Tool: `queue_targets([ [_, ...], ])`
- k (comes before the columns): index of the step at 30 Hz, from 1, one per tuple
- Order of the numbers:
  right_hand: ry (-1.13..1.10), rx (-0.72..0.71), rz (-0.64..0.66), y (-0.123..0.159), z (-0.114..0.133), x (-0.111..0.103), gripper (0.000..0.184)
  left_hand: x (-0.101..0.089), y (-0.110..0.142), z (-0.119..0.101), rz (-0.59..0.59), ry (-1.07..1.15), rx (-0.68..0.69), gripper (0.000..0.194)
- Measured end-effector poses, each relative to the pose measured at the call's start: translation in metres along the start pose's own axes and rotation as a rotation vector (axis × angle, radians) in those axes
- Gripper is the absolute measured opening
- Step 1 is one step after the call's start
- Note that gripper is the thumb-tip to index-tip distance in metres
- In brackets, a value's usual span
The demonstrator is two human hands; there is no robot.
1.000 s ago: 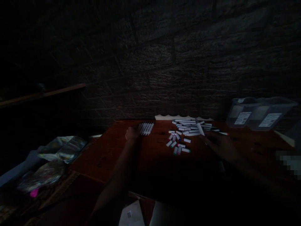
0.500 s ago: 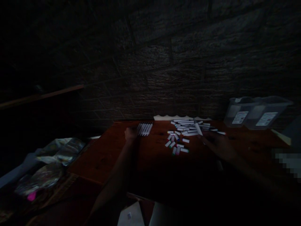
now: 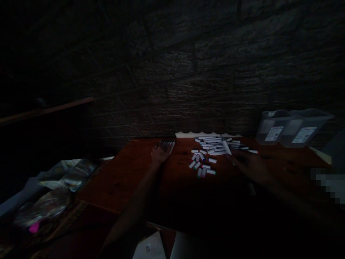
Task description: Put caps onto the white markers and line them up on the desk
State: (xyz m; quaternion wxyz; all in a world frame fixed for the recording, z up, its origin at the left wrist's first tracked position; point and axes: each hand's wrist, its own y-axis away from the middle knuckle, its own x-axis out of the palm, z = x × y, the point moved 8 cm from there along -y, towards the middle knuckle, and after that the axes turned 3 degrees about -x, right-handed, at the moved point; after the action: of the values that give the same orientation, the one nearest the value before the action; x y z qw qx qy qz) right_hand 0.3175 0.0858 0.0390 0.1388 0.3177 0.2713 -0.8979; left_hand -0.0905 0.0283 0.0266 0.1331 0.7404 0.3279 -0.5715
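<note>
Legible text: none. Far right, clear bin (image 3: 271,123): white label (image 3: 274,133), unreadable. Adjoining bin (image 3: 306,119): second label (image 3: 304,135), unreadable. Near side, pale panel (image 3: 156,242): small mark (image 3: 148,247), unreadable.

My left hand (image 3: 159,154) is no longer at the nine o'clock side of the row of white markers (image 3: 171,147); it has shifted towards three o'clock and now covers most of the barrels that showed a moment ago, whether touching them I cannot tell.
</note>
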Motion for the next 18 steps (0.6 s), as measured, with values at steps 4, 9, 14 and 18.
queue_targets([
  [4,0.000,-0.006,-0.012,0.0000,0.0002,-0.0007,0.032,0.0065,0.0008,0.0006,0.039,-0.048,-0.025,0.095],
  [9,0.006,0.005,-0.005,-0.0006,0.0028,-0.0017,0.033,0.0099,-0.0023,0.0047,0.090,-0.042,-0.034,0.096],
  [14,0.002,0.013,-0.008,-0.0004,0.0028,-0.0020,0.032,0.0116,-0.0033,0.0076,0.091,-0.046,-0.052,0.096],
  [18,-0.010,-0.002,-0.006,-0.0002,0.0041,-0.0024,0.031,0.0094,-0.0029,0.0072,0.092,-0.030,-0.051,0.091],
])
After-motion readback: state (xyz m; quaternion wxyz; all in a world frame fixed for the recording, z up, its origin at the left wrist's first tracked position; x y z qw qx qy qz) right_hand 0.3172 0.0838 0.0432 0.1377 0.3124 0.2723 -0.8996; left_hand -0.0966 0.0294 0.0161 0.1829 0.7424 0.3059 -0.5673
